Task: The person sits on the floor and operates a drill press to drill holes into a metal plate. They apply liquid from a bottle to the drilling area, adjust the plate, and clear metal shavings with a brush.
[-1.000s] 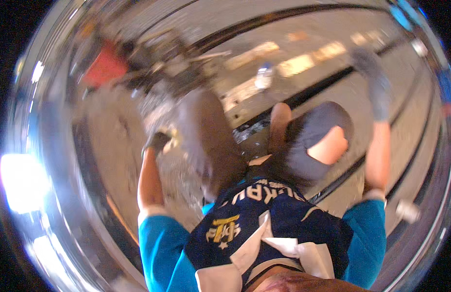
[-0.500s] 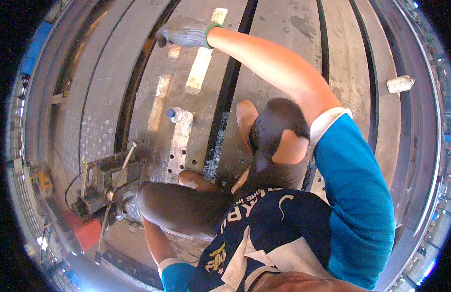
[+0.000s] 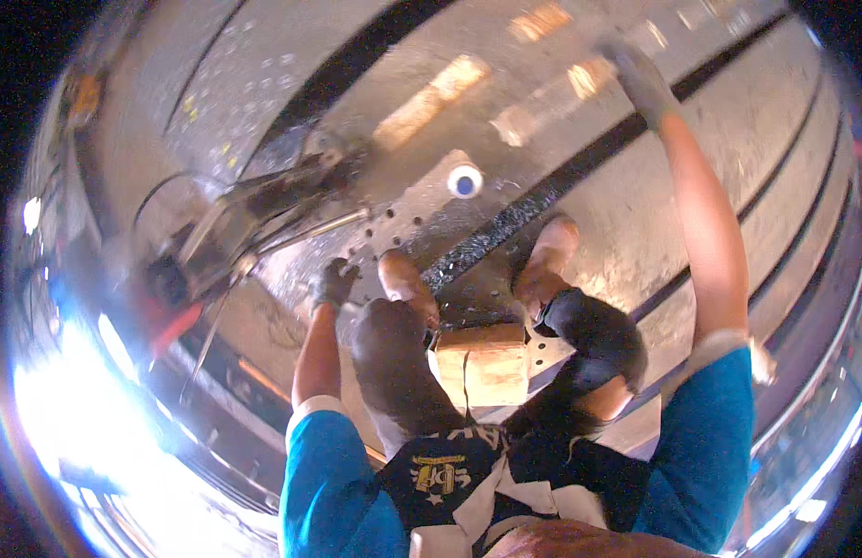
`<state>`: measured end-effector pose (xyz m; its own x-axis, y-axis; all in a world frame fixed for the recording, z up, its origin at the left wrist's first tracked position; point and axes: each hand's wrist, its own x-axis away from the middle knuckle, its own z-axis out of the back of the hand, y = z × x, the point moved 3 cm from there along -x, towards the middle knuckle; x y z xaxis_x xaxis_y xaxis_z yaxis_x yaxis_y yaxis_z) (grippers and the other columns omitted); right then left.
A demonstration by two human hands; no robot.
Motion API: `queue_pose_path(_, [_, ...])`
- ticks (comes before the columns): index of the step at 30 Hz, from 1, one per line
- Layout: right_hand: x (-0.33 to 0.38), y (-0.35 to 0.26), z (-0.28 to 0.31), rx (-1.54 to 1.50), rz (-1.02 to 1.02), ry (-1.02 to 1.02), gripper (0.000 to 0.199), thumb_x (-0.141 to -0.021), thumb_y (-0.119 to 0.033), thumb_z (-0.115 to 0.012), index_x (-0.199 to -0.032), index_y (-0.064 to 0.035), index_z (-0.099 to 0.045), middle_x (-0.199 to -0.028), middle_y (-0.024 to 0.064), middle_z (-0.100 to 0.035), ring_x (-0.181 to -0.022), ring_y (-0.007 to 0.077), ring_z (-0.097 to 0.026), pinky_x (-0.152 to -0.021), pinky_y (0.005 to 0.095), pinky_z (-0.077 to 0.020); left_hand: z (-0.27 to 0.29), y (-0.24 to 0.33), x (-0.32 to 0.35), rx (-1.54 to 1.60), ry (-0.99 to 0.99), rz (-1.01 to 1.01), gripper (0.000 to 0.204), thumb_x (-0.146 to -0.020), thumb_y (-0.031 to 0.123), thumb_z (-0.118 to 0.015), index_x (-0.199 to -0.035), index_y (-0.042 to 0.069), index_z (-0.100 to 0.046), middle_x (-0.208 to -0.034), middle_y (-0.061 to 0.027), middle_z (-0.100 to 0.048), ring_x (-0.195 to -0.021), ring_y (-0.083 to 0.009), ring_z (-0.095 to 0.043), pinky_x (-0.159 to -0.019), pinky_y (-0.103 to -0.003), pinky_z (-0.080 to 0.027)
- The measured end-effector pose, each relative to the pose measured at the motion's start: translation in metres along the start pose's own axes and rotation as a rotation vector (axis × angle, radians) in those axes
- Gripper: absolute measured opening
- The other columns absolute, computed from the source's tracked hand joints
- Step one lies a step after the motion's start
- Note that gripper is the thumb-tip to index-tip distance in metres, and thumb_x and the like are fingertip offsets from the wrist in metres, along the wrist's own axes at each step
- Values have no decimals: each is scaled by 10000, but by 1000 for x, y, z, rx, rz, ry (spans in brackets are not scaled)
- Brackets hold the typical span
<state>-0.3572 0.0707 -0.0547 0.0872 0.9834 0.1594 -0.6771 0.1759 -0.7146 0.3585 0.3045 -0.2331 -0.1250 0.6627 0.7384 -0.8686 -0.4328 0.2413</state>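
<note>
Head view, fisheye, looking down past knees. Left hand (image 3: 335,282), dark glove, fingers curled loose, holds nothing I can make out; it hovers just over the grey perforated metal plate (image 3: 408,219), near the grey metal machine w/ rods (image 3: 250,219) to its left. Right hand (image 3: 640,79), grey glove, arm stretched far right; blurred, so can't tell if it grips anything or how open it is. Between the knees sits a pale wooden block (image 3: 482,363), near side. White round cap w/ blue centre (image 3: 464,180) stands far on the plate.

Vs half a sec ago: view has swung, machine now upper left rather than lower left, right arm reaches far right instead of far left. Both hands look empty, so prob. bracing or repositioning.
</note>
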Motion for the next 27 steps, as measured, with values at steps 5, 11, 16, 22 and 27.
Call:
queue_pose_path(5, [169, 103, 88, 82, -277, -109, 548, -1128, -394, -324, -1405, -35, -631, -1396, 109, -668, -1248, 205, -627, -1060, 370, -474, 74, 69, 172, -190, -109, 127, 522, -856, 522, -744, -1180, 113, -746, -1181, -211, -737, -1140, -411, -684, -965, -487, -535])
queue_pose_path(11, [523, 121, 169, -406, -881, -250, 562, -1075, -555, -360, -1098, -120, -716, -831, 12, -590, -627, 193, -546, -548, 382, -467, 118, 68, 375, -150, -182, 290, 534, -849, 534, -716, -1158, 100, -755, -1177, -231, -730, -1145, -418, -677, -969, -477, -533])
queue_pose_path(16, [666, -31, 218, -869, -1319, -336, 300, -1014, -323, -537, -1158, -115, -697, -888, 101, -638, -639, 229, -583, -551, 377, -534, 147, 125, 443, -146, -76, 153, 527, -838, 512, -705, -1124, 74, -767, -1168, -246, -729, -1119, -417, -690, -967, -486, -536])
queue_pose_path(22, [642, -43, 200, -1346, -1046, -490, 288, -1025, -264, -531, -1202, -90, -676, -928, 85, -670, -714, 206, -622, -521, 307, -502, 194, 244, 490, -3, -7, 269, 531, -851, 537, -669, -1083, 73, -784, -1158, -251, -732, -1131, -412, -691, -972, -486, -541])
queue_pose_path(27, [473, -51, 269, -558, -772, -146, 565, -994, -647, -422, -1219, -191, -670, -977, 40, -678, -697, 197, -616, -578, 369, -471, 177, 244, 487, 3, -44, 272, 575, -863, 536, -664, -1190, 70, -742, -1254, -253, -697, -1183, -418, -665, -1001, -482, -529])
